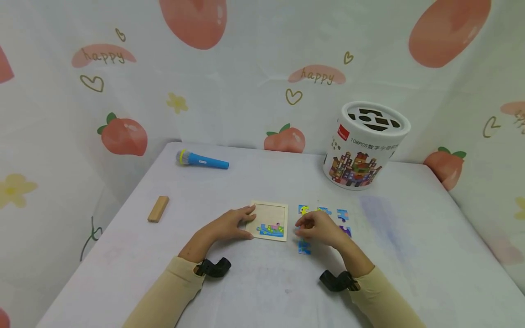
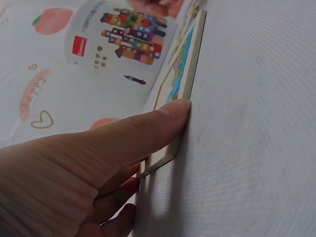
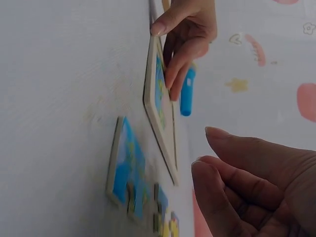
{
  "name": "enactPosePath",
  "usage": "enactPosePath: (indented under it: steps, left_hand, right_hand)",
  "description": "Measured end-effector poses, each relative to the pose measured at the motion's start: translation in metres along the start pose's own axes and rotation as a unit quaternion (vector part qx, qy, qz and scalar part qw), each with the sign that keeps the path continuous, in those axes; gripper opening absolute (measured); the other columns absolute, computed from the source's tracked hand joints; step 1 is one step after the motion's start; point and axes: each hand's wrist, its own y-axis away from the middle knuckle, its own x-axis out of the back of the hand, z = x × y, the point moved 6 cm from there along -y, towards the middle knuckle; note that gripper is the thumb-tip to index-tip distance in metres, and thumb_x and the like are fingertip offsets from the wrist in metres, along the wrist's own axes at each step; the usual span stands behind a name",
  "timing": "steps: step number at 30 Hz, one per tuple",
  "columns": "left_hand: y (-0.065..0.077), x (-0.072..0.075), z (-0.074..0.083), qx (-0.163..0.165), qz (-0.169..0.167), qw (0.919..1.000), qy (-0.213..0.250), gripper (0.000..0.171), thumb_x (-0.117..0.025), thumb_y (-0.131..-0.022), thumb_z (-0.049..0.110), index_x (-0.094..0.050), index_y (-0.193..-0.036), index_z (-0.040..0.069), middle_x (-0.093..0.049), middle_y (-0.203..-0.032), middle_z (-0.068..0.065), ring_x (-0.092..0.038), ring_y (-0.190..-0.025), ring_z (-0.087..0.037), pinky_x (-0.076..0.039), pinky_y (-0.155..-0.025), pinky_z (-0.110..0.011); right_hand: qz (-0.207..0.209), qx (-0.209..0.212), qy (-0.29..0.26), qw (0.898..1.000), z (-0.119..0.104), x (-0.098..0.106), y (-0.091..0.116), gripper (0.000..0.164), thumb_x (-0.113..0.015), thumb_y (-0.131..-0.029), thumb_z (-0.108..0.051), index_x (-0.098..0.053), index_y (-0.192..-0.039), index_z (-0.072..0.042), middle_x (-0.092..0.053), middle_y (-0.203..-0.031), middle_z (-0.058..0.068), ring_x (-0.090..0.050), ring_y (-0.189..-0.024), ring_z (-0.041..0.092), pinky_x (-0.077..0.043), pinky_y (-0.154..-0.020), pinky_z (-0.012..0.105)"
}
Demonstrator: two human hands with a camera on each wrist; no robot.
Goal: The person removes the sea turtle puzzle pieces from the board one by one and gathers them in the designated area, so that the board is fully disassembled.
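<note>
A square wooden puzzle board [image 1: 268,212] lies on the table, with joined puzzle pieces [image 1: 271,230] along its near right part. My left hand [image 1: 230,225] holds the board at its left side, thumb at the near corner and fingers at the far part of that side. Over the loose puzzle pieces [image 1: 304,248] right of the board hovers my right hand [image 1: 321,229]. Its thumb and forefinger are bent towards each other with a small gap, and nothing shows between them in the right wrist view. The hand partly hides some pieces in the head view.
A blue toy microphone [image 1: 207,161] lies at the back left, and a wooden block [image 1: 158,209] sits nearer on the left. At the back right stands a large white tub [image 1: 362,150] with shaped holes in its lid. A printed cloth [image 1: 246,91] hangs behind the table.
</note>
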Motion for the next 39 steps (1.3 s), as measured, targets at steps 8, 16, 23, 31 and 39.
enactPosePath:
  steps: [8, 16, 23, 31, 39]
  left_hand:
    - [-0.001, -0.002, -0.001, 0.001, 0.000, 1.0000, 0.000, 0.064, -0.073, -0.080, 0.024, -0.047, -0.135, 0.003, -0.027, -0.153, -0.005, -0.020, -0.143, -0.026, -0.022, -0.115, -0.044]
    - [-0.001, -0.001, -0.001, -0.005, -0.004, 1.0000, 0.000, 0.064, -0.073, -0.081, 0.025, -0.047, -0.135, 0.003, -0.026, -0.153, -0.006, -0.019, -0.144, -0.027, -0.022, -0.115, -0.044]
    - [-0.001, -0.001, -0.001, -0.006, -0.005, 1.0000, 0.002, 0.064, -0.072, -0.081, 0.025, -0.047, -0.135, 0.003, -0.027, -0.153, -0.006, -0.020, -0.143, -0.027, -0.022, -0.115, -0.045]
    - [-0.001, -0.002, -0.001, -0.004, -0.008, 0.9999, 0.004, 0.064, -0.073, -0.080, 0.024, -0.047, -0.135, 0.002, -0.027, -0.153, -0.007, -0.020, -0.143, -0.028, -0.022, -0.115, -0.045]
    - [-0.002, -0.001, -0.001, -0.009, -0.005, 0.9999, 0.003, 0.064, -0.072, -0.081, 0.024, -0.047, -0.135, 0.003, -0.027, -0.153, -0.007, -0.020, -0.143, -0.027, -0.023, -0.115, -0.045]
  right_hand:
    - [-0.004, 0.015, 0.002, 1.000, -0.014, -0.010, -0.018, 0.019, -0.072, -0.080, -0.013, -0.068, -0.093, 0.002, -0.059, -0.075, 0.004, -0.050, -0.064, 0.011, -0.045, -0.056, 0.022]
    - [-0.033, 0.011, -0.028, 0.999, -0.024, -0.026, -0.037, 0.020, -0.072, -0.081, -0.014, -0.069, -0.093, 0.001, -0.063, -0.078, 0.006, -0.054, -0.061, 0.009, -0.049, -0.055, 0.021]
    - [-0.048, 0.013, -0.015, 0.999, -0.027, -0.041, -0.048, 0.019, -0.073, -0.078, -0.011, -0.070, -0.093, 0.001, -0.068, -0.083, 0.006, -0.057, -0.066, 0.008, -0.049, -0.060, 0.020]
    - [-0.043, 0.024, 0.008, 0.999, -0.030, -0.048, -0.048, 0.018, -0.076, -0.075, -0.009, -0.070, -0.089, 0.000, -0.067, -0.082, 0.006, -0.057, -0.069, 0.008, -0.049, -0.064, 0.020]
    - [-0.037, 0.016, 0.002, 0.999, -0.034, -0.050, -0.047, 0.017, -0.076, -0.074, -0.005, -0.067, -0.087, 0.002, -0.063, -0.079, 0.006, -0.053, -0.067, 0.009, -0.047, -0.062, 0.019]
